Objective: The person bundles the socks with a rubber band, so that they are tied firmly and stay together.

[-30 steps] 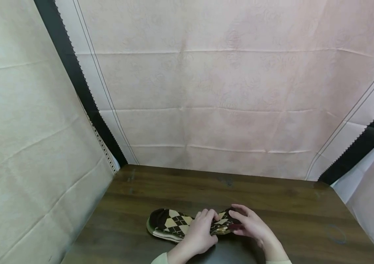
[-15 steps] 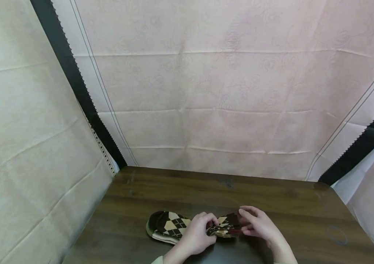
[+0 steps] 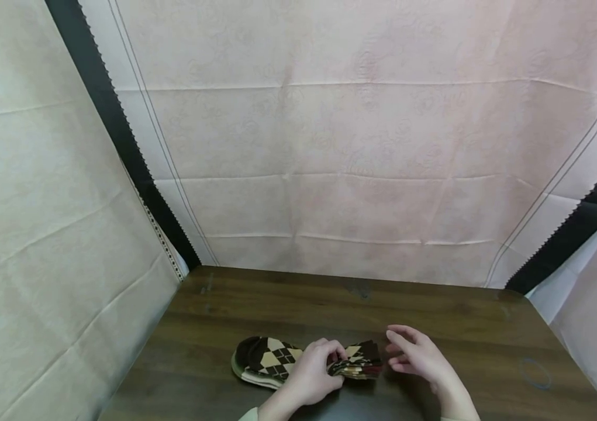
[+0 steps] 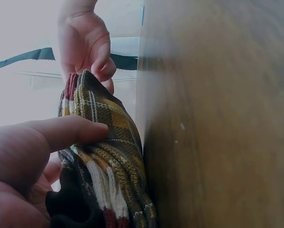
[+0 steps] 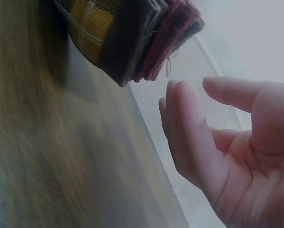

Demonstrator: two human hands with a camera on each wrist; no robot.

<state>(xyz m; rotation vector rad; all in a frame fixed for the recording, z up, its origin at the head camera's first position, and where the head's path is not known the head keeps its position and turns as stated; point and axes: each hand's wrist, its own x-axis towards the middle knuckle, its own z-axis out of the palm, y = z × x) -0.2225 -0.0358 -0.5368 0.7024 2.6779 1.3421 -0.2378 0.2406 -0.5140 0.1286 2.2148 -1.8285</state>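
Note:
A stack of patterned socks (image 3: 273, 358) lies across the table, dark toes to the left and cuffs to the right. Argyle diamonds in cream and brown cover the top sock. My left hand (image 3: 311, 374) grips the stack around its middle; the left wrist view has the thumb pressed over the layered knit edges (image 4: 108, 133). Just right of the cuffs, my right hand (image 3: 418, 358) is held apart from them, fingers loosely bent and holding nothing. The right wrist view gives the maroon and grey cuff ends (image 5: 156, 38) close to the fingertips, with a loose thread hanging.
The socks rest on a brown wood-grain table (image 3: 287, 301). A pale cloth wall (image 3: 361, 175) rises behind the table, with another cloth panel (image 3: 56, 245) at the left. A faint bluish ring mark (image 3: 535, 373) shows on the right of the tabletop.
My right hand has let go of the cuff end and drawn away to the right, uncovering the cuffs. The left hand keeps its grip on the stack, almost in place.

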